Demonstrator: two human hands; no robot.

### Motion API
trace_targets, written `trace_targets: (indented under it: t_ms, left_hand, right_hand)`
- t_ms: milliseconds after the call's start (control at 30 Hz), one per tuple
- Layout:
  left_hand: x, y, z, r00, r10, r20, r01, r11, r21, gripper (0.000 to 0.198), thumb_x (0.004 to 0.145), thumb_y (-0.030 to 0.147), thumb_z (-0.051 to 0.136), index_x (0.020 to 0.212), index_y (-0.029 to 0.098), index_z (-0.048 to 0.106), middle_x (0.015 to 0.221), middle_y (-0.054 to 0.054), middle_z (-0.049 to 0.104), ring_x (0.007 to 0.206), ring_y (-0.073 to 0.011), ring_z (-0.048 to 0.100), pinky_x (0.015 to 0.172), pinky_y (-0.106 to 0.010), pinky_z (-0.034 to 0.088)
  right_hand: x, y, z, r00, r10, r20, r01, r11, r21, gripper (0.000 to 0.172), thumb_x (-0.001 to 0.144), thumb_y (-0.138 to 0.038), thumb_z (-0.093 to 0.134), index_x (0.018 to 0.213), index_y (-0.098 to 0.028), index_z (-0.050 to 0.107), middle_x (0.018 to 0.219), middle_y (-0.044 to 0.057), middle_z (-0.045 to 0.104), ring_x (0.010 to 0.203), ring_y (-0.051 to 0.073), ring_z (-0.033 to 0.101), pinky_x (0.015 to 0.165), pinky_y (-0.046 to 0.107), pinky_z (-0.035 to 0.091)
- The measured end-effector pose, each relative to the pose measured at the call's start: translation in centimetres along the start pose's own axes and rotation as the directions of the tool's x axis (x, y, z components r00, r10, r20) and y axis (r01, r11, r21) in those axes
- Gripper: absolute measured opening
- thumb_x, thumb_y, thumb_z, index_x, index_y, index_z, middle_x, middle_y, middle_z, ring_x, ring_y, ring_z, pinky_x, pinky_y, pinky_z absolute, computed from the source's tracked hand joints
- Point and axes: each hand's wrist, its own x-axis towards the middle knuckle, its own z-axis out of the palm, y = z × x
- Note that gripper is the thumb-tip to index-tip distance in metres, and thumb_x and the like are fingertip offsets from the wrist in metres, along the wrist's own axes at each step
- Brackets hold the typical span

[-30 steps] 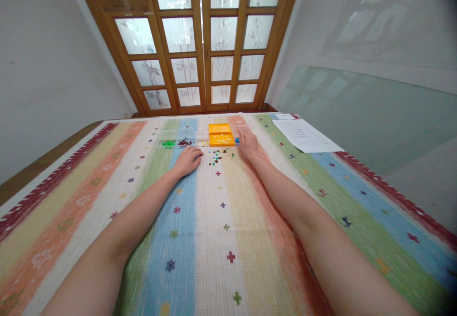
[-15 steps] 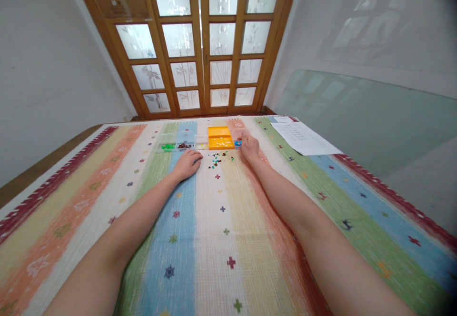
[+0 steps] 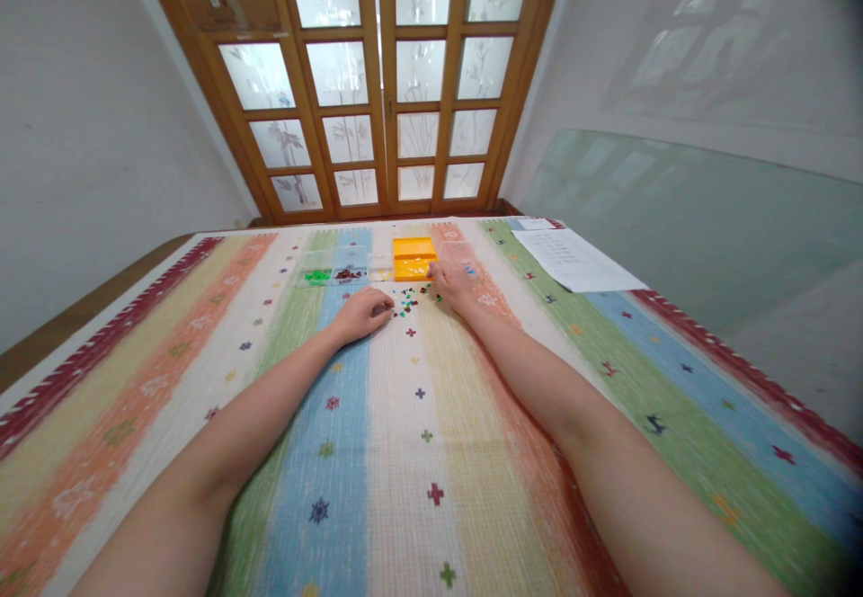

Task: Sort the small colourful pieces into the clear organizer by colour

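My left hand [image 3: 364, 315] rests on the cloth with its fingers curled, at the left edge of a small pile of mixed beads [image 3: 408, 303]. My right hand [image 3: 450, 284] is closed at the front right corner of the open orange box [image 3: 413, 246], which holds white pieces. Whatever its fingertips hold is too small to make out. Left of the orange box are clear boxes with green pieces [image 3: 316, 276], dark red pieces [image 3: 351, 275] and a few yellow ones [image 3: 383, 273]. Blue pieces [image 3: 470, 269] show just beyond my right hand.
A striped tablecloth [image 3: 397, 417] covers the table. Printed white sheets [image 3: 573, 260] lie at the back right. Behind the table stand wooden doors with glass panes [image 3: 351, 138], and a pale green panel [image 3: 674, 201] is on the right.
My right hand has moved left from the blue pieces to the orange box's corner. My left hand has shifted slightly right, towards the bead pile, and its fingers have curled.
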Motion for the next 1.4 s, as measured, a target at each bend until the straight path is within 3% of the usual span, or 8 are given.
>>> trace_targets:
  t_ms: [200, 467, 633, 867, 1000, 1100, 1267, 1400]
  left_hand:
    - [0.3, 0.9, 0.6, 0.99, -0.136, -0.033, 0.138, 0.985, 0.1, 0.02, 0.092, 0.038, 0.069, 0.101, 0.023, 0.078, 0.091, -0.008, 0.074, 0.088, -0.0255, 0.067, 0.084, -0.04, 0.052]
    - [0.5, 1.6, 0.4, 0.997, -0.051, 0.053, 0.047, 0.995, 0.09, 0.016, 0.095, 0.028, 0.062, 0.096, 0.023, 0.077, 0.093, -0.008, 0.074, 0.094, -0.0267, 0.067, 0.087, -0.041, 0.052]
    - [0.4, 0.4, 0.3, 0.984, -0.171, -0.056, 0.17, 0.985, -0.018, 0.016, 0.096, 0.027, 0.058, 0.095, 0.022, 0.073, 0.091, -0.006, 0.075, 0.084, -0.024, 0.067, 0.08, -0.037, 0.051]
    - [0.3, -4.5, -0.3, 0.834, -0.469, -0.291, 0.358, 0.86, -0.363, 0.021, 0.095, 0.036, 0.057, 0.1, 0.021, 0.069, 0.077, -0.002, 0.072, 0.069, -0.0183, 0.065, 0.067, -0.029, 0.051]
    - [0.3, -6.4, -0.8, 0.727, -0.615, -0.305, 0.365, 0.722, -0.588, 0.03, 0.093, 0.039, 0.059, 0.112, 0.018, 0.069, 0.098, -0.007, 0.078, 0.066, -0.0144, 0.064, 0.064, -0.027, 0.054]
    - [0.3, -6.8, -1.4, 0.693, -0.678, -0.246, 0.349, 0.614, -0.708, 0.043, 0.096, 0.043, 0.058, 0.131, 0.019, 0.064, 0.121, -0.011, 0.077, 0.068, -0.0126, 0.066, 0.064, -0.026, 0.057]
    - [0.3, -6.9, -1.4, 0.759, -0.63, -0.163, 0.331, 0.59, -0.736, 0.06, 0.099, 0.035, 0.056, 0.157, 0.026, 0.046, 0.142, -0.013, 0.068, 0.071, -0.0118, 0.068, 0.072, -0.03, 0.06]
    - [0.5, -6.2, -0.4, 0.856, -0.476, -0.202, 0.316, 0.79, -0.525, 0.047, 0.096, 0.023, 0.054, 0.142, 0.02, 0.063, 0.129, -0.01, 0.075, 0.092, -0.0178, 0.072, 0.093, -0.037, 0.06]
  right_hand:
    - [-0.3, -1.8, -0.1, 0.998, -0.054, 0.023, 0.054, 0.998, -0.015, 0.06, 0.112, -0.045, 0.031, 0.083, -0.018, 0.076, 0.089, 0.011, 0.077, 0.09, 0.024, 0.067, 0.088, 0.035, 0.046]
    - [-0.4, -2.2, -0.2, 0.997, -0.067, 0.04, 0.067, 0.998, 0.012, 0.063, 0.113, -0.046, 0.028, 0.083, -0.018, 0.076, 0.09, 0.011, 0.077, 0.09, 0.024, 0.068, 0.089, 0.036, 0.045]
    - [-0.6, -2.6, -0.5, 0.998, -0.043, 0.047, 0.043, 0.999, 0.009, 0.063, 0.112, -0.052, 0.032, 0.085, -0.018, 0.078, 0.086, 0.01, 0.076, 0.088, 0.024, 0.067, 0.088, 0.035, 0.045]
    - [-0.6, -3.1, -0.9, 0.997, -0.055, 0.059, 0.054, 0.998, 0.017, 0.062, 0.113, -0.052, 0.033, 0.084, -0.019, 0.078, 0.082, 0.009, 0.075, 0.085, 0.024, 0.066, 0.086, 0.034, 0.045]
    - [-0.7, -3.2, -1.0, 0.996, -0.065, 0.066, 0.064, 0.998, 0.014, 0.06, 0.113, -0.048, 0.034, 0.085, -0.019, 0.078, 0.084, 0.009, 0.076, 0.086, 0.024, 0.067, 0.085, 0.034, 0.045]
    - [-0.6, -3.1, -0.7, 0.993, -0.07, 0.1, 0.071, 0.997, -0.015, 0.057, 0.113, -0.043, 0.034, 0.085, -0.018, 0.078, 0.089, 0.01, 0.077, 0.088, 0.024, 0.067, 0.087, 0.035, 0.044]
    - [-0.5, -2.9, -0.5, 0.989, -0.092, 0.119, 0.1, 0.993, -0.06, 0.054, 0.113, -0.037, 0.035, 0.086, -0.017, 0.077, 0.091, 0.01, 0.077, 0.088, 0.023, 0.066, 0.087, 0.034, 0.043]
    - [-0.6, -3.5, -0.6, 0.971, -0.187, 0.148, 0.194, 0.98, -0.037, 0.048, 0.113, -0.037, 0.039, 0.092, -0.016, 0.078, 0.095, 0.011, 0.076, 0.093, 0.024, 0.065, 0.089, 0.035, 0.044]
